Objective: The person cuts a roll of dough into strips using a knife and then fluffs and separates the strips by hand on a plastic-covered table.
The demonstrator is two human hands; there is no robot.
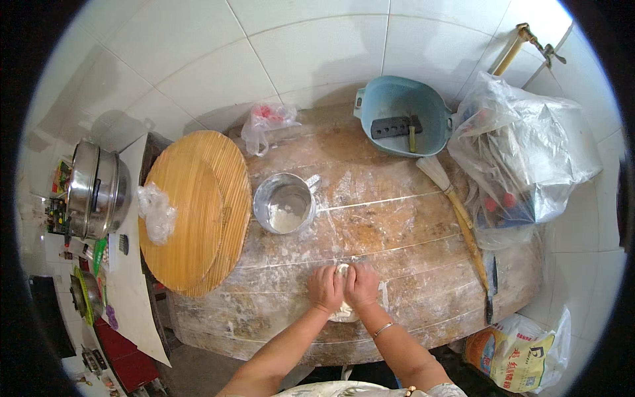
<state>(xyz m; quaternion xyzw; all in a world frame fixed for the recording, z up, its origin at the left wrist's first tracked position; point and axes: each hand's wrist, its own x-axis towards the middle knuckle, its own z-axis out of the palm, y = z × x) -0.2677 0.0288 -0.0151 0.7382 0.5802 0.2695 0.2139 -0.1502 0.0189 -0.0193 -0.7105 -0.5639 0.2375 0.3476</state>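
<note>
A pale lump of dough [343, 312] lies on the floury wooden table [278, 317] close to its near edge. My left hand [325, 288] and my right hand [362, 284] press on it side by side, fingers curled over it. Parts of the dough show between the hands and below them; the rest is hidden. A bracelet circles my right wrist. Beyond my hands, slightly left, stands a metal cup [285, 204] with a handle and white flour inside.
Round wooden boards [192, 231] lie at left under a crumpled plastic bag [157, 213]. At the back sits a blue-grey basin [403, 92]. On the right are a brush [456, 198], a knife [490, 278] and a plastic-covered box [529, 152]. A steamer pot [99, 188] stands far left.
</note>
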